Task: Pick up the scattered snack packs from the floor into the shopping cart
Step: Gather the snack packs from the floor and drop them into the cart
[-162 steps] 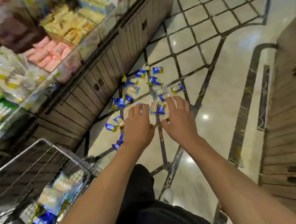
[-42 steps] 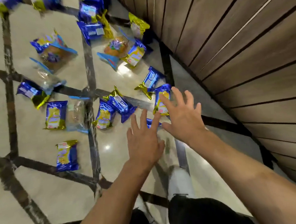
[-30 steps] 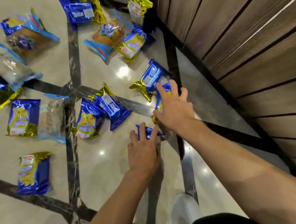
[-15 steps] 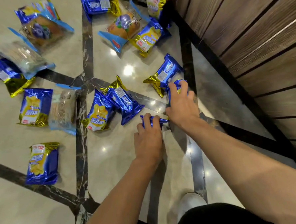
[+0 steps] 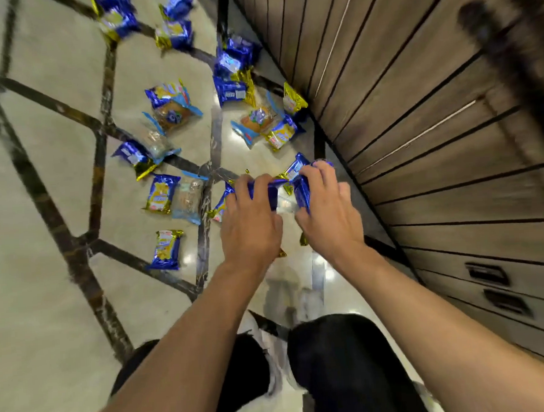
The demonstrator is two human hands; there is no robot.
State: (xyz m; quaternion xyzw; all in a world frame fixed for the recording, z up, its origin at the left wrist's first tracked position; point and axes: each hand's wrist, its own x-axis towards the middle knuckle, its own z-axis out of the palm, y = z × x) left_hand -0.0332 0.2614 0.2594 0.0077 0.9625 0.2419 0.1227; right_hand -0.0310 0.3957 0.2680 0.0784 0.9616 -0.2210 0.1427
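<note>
Pale marble floor with dark inlay lines across the left and centre of the frame; wood-panelled cabinet front filling the right side. No shopping cart anywhere in view. Many snack packs still scattered over the upper centre of the floor: a blue-and-gold pack alone at left of centre, a blue pack beside a clear-wrapped cake just above it, two orange cake packs and higher up, more blue wrappers blurred toward the top edge. At frame centre, both hands side by side, nearly touching. Left hand curled around a blue pack; right hand clamped on another blue pack, with a gold-edged wrapper poking out above the fingers. Judged from this: a handful gathered, nothing yet carried to the cart here, well over a dozen packs left on the floor.
</note>
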